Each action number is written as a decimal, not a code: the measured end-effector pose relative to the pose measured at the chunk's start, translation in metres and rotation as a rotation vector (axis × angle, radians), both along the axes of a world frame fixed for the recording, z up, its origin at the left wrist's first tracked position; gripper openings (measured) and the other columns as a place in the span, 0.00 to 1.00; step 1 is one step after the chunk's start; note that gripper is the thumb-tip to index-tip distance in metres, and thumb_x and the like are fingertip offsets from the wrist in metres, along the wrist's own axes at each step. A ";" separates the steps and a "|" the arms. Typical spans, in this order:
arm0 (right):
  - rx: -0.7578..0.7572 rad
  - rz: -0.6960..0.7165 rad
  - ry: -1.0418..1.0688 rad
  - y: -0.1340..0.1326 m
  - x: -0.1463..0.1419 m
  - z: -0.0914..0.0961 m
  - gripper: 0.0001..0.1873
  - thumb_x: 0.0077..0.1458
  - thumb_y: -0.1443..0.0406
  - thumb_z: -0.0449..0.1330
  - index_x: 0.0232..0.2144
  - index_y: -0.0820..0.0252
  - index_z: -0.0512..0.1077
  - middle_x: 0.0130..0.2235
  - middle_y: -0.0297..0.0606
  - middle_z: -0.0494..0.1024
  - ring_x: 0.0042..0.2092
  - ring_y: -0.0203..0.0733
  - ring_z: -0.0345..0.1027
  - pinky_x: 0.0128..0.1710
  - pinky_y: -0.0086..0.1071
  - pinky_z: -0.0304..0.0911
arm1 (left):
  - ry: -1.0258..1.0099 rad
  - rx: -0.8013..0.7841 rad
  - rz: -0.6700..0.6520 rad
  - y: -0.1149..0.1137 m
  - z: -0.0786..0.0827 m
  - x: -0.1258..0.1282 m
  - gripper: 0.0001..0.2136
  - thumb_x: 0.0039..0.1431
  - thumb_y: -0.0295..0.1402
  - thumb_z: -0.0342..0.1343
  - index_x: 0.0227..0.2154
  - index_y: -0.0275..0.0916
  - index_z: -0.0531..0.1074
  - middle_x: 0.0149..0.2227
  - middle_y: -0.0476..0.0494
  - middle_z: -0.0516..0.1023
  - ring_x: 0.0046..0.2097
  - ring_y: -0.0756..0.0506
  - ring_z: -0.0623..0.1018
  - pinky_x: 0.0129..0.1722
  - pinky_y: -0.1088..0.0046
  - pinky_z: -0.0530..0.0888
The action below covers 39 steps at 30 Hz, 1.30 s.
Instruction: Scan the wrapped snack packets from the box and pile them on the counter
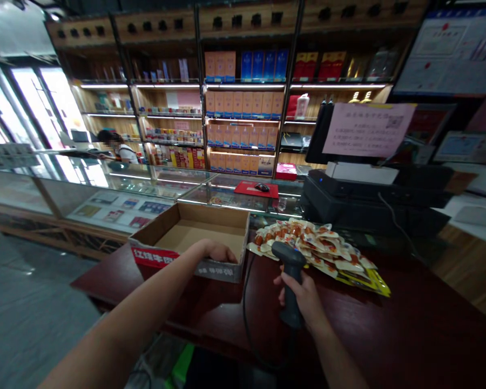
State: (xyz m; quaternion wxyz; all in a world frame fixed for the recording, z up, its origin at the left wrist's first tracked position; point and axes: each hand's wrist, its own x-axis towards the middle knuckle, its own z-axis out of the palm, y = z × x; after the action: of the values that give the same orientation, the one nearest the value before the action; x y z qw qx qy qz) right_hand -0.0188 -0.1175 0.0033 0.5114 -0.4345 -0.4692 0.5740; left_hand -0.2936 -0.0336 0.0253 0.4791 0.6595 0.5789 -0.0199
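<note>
My right hand (302, 294) is wrapped around the handle of a dark barcode scanner (291, 259), held above the brown table with its head up. A cable (245, 308) hangs in a loop to its left. My left hand (218, 251) reaches over the front wall into a shallow cardboard box (170, 224); its fingers point down and are mostly hidden, so what they hold, if anything, cannot be seen. Just behind the scanner lies a pile of snack packets (328, 246), pale with reddish-brown contents. Yellow packaging (370, 281) shows at the pile's right end.
A dark register machine (372, 200) with a screen covered by a pink notice (360, 129) stands behind the packets. Glass display counters (117, 200) run along the back and left. A mouse (261, 187) rests on a red mat (243, 188). Another person (125, 154) is far left.
</note>
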 end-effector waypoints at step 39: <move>-0.166 -0.028 -0.070 0.021 0.029 -0.056 0.17 0.40 0.53 0.65 0.25 0.61 0.69 0.18 0.34 0.74 0.20 0.40 0.68 0.18 0.32 0.65 | -0.394 1.342 0.712 -0.107 -0.090 0.082 0.05 0.54 0.30 0.51 0.26 0.41 0.70 0.36 0.43 0.73 0.42 0.45 0.73 0.45 0.66 0.71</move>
State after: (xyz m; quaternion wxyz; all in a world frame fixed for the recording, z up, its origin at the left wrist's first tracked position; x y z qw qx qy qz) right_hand 0.0105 -0.0964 -0.0531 0.4650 -0.5016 -0.4314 0.5883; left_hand -0.2120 -0.1406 -0.0642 0.0495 0.5742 0.5480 0.6062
